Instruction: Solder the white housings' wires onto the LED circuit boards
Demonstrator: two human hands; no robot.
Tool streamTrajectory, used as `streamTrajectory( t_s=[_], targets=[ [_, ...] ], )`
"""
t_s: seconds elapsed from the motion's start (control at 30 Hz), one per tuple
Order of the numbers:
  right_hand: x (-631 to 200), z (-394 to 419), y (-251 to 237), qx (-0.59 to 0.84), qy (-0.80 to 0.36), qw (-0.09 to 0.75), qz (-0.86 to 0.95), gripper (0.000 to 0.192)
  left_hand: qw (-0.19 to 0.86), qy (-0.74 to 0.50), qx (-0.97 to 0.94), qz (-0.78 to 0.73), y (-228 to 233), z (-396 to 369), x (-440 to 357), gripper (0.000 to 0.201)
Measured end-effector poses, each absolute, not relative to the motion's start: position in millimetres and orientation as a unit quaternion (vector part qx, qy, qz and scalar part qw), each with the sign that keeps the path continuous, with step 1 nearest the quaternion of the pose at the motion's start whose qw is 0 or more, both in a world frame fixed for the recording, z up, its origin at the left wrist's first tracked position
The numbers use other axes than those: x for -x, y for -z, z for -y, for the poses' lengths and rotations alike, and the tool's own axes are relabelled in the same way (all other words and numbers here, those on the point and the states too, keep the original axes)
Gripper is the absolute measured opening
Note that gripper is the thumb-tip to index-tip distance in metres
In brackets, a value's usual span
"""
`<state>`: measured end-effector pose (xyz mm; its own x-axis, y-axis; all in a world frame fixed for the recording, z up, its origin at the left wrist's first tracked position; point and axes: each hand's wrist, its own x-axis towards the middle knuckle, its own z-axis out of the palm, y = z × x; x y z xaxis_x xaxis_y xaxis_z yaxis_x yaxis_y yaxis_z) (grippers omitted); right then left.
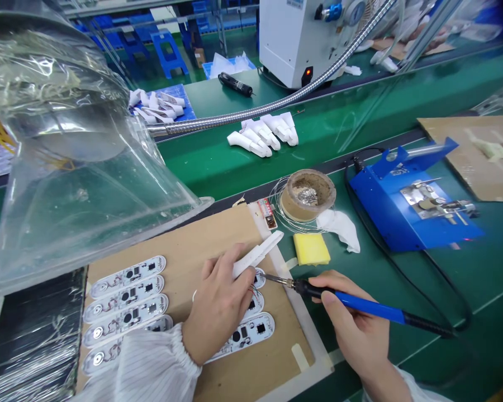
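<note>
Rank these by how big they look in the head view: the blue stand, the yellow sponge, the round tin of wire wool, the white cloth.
1. blue stand
2. round tin
3. and 4. white cloth and yellow sponge look about alike, so I leave them unranked.

Middle stretch of the circuit boards under the left hand, solder joint too small to tell

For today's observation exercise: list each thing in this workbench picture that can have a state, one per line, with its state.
left hand: pressing a white plastic part onto the circuit boards
right hand: gripping the soldering iron, tip at a board
circuit boards: lying flat in rows on the cardboard
white machine: red light lit
yellow sponge: lying flat, untouched
</note>
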<state>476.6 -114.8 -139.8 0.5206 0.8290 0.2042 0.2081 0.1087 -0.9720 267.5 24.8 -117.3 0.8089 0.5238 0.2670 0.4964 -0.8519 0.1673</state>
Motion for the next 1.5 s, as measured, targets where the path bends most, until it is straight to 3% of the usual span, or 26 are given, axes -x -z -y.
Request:
streamTrajectory(
  t_s=[1.5],
  targets=[
    [-476.5, 115.0, 141.1, 0.635, -0.244, 0.623, 0.386, 0.013, 0.014, -0.160, -0.950, -0.268, 115.5, -25.1, -269.5, 0.017]
  ],
)
